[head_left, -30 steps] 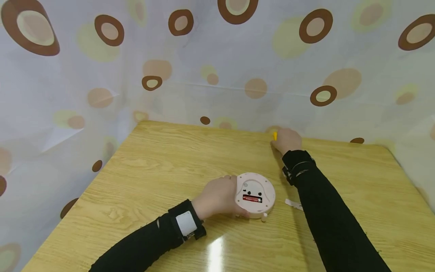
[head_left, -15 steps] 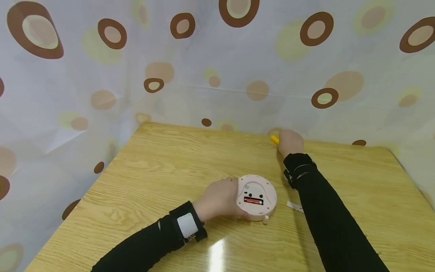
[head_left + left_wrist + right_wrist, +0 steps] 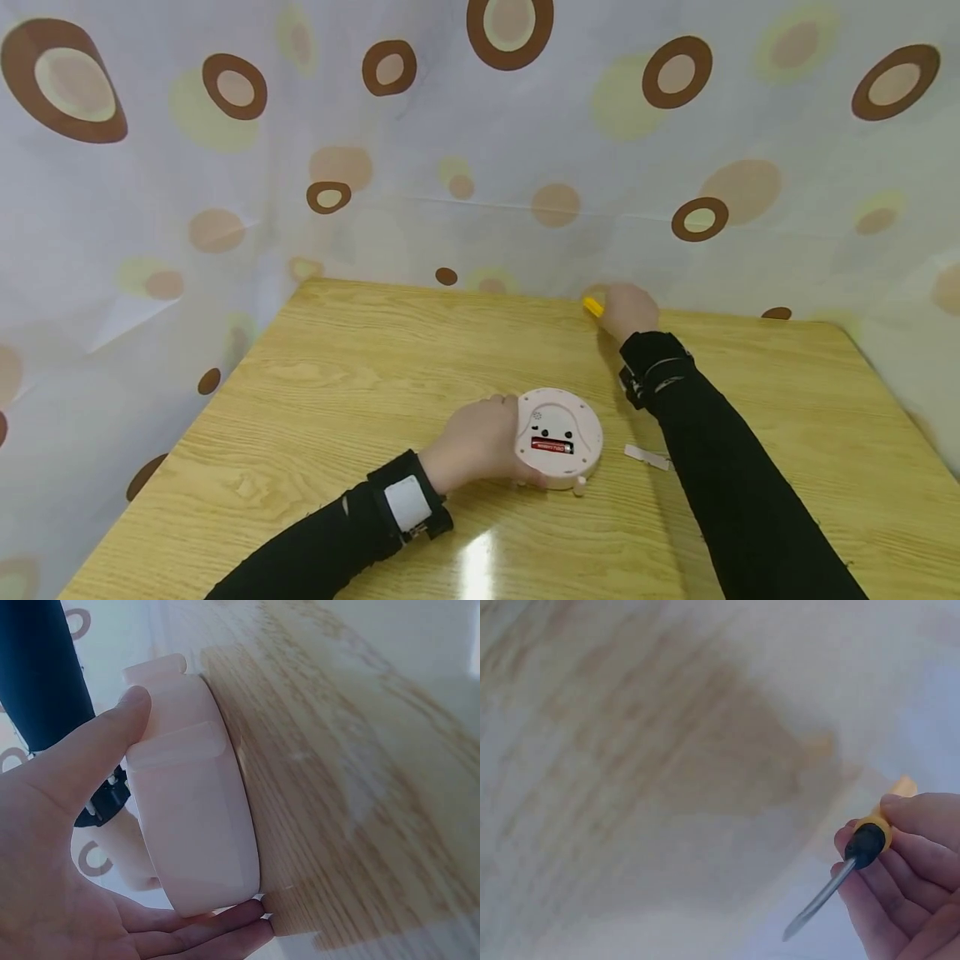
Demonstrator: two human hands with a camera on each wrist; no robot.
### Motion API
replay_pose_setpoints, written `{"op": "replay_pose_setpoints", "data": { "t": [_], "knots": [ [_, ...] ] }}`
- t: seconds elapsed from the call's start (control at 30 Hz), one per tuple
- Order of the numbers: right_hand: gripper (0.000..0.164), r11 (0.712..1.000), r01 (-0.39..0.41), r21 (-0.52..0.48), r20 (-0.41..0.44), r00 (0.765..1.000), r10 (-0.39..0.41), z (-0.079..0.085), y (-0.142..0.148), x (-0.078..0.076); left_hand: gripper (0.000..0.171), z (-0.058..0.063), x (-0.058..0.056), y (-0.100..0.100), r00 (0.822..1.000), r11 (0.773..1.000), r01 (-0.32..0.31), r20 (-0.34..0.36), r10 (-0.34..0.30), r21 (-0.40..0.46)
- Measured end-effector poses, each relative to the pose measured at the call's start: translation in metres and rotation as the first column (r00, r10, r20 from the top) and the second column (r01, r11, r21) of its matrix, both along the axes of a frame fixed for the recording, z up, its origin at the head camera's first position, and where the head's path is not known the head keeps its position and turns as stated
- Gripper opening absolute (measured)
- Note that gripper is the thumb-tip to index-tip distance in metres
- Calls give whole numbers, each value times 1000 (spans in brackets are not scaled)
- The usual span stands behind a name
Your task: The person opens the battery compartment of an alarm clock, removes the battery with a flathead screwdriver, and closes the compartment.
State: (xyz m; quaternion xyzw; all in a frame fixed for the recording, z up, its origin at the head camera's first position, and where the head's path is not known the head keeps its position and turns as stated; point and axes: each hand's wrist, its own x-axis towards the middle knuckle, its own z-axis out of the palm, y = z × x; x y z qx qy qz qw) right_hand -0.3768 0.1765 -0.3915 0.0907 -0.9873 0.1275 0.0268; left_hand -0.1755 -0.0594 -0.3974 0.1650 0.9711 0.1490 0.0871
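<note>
A round pale pink alarm clock lies back side up on the wooden table. Its battery compartment is uncovered, and a red battery sits inside. My left hand grips the clock's left side; in the left wrist view the thumb presses the rim near a small foot while the fingers reach around the opposite side. Far back at the table's edge, my right hand holds a screwdriver by its yellow and black handle. The metal shaft points away from the fingers, with a flattened tip.
A small pale pink strip, like a battery cover, lies right of the clock, close to the right sleeve. Behind the wooden table hangs a spotted cloth, which also lines the sides.
In my right hand the screwdriver's yellow handle has swung from upright to a leftward tilt. The left hand and the clock have stayed in place, with the head view shifting slightly.
</note>
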Motion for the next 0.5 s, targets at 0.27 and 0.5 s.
{"op": "replay_pose_setpoints", "data": {
  "t": [0.27, 0.5],
  "knots": [
    [21, 997, -63, -48, -41, 997, 61, 17, 4, 3, 105, -5, -1, 1, 1000, 1000, 8, -4, -8, -2],
    [32, 961, -49, -272, -19, 999, 46, 33, 10, 11, 114, -7, -3, 1, 1000, 1000, 11, -14, -12, -25]
  ]
}}
